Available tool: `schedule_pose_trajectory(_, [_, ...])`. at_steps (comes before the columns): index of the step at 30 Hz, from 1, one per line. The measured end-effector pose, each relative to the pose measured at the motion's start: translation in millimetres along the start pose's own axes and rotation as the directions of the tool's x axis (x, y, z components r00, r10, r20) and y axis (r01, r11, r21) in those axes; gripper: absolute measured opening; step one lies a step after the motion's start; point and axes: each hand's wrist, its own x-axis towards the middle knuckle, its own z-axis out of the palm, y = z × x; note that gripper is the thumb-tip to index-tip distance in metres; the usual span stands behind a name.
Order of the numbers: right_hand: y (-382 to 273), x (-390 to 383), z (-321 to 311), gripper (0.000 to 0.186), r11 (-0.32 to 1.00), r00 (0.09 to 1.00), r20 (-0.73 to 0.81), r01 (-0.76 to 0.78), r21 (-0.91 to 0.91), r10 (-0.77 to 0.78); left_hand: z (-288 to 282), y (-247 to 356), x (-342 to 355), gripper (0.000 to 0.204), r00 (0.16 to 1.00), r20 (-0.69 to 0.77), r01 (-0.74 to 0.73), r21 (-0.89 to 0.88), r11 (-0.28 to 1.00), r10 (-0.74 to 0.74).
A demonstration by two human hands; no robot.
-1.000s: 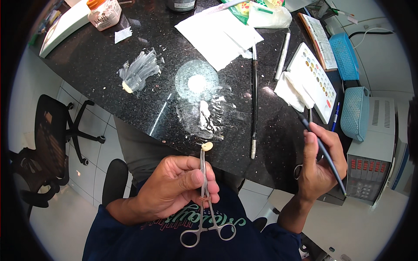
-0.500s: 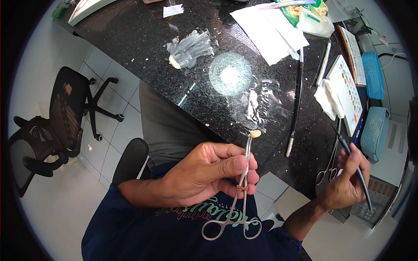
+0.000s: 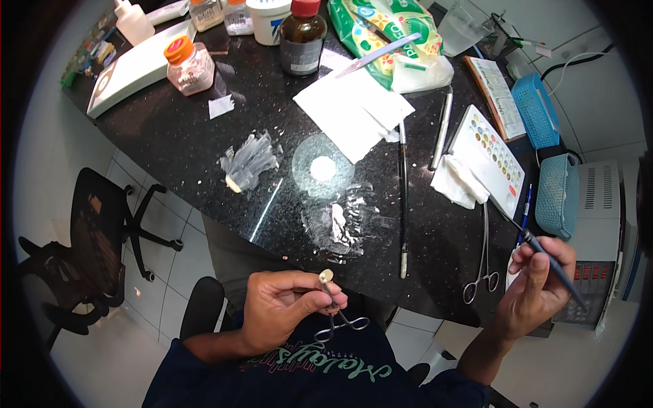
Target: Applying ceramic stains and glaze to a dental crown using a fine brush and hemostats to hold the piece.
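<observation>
Low in the head view, my left hand [image 3: 286, 306] is closed on steel locking forceps [image 3: 341, 325], whose tip grips a small cream-coloured piece [image 3: 326, 275] in front of the counter's edge. My right hand [image 3: 537, 285] holds a slim dark blue brush [image 3: 550, 260], its tip angled toward the white palette [image 3: 484, 166] with rows of coloured spots. A crumpled white tissue [image 3: 454, 182] lies on the palette's left side, with a second pair of forceps [image 3: 486, 251] below it. A smear of white paste [image 3: 343, 224] is on the dark counter [image 3: 354, 279].
A long black brush [image 3: 403, 204], paper sheets [image 3: 347, 115], jars and bottles [image 3: 299, 47], a green packet [image 3: 381, 34] and a white tray [image 3: 136, 68] lie on the counter. Blue baskets [image 3: 534, 109] and a grey machine [image 3: 598, 197] stand right; a wheeled chair [image 3: 98, 231] stands left.
The view has shifted, showing more of the counter's back. The forceps in my left hand are now tilted, looking shorter, and my right hand's brush points more up-left toward the palette.
</observation>
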Motion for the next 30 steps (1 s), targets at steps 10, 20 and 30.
schedule_pose_trajectory(10, [6.1,95.8,62.2,0.011,0.983,0.939,0.344,0.060,-0.174,0.003,-2.0,3.4,4.9,0.012,0.995,-0.006,-0.102,0.102,0.990,0.103])
schedule_pose_trajectory(20, [53.8,109.2,34.6,0.008,0.946,0.968,0.242,0.020,-0.323,0.062,-8.3,13.0,5.6,0.008,1.000,0.030,-0.015,0.209,0.978,0.009])
schedule_pose_trajectory(30, [58.7,109.8,37.3,0.011,0.915,0.966,0.241,0.013,-0.403,0.092,-7.8,12.1,5.2,0.011,0.999,0.041,-0.017,0.176,0.984,0.010])
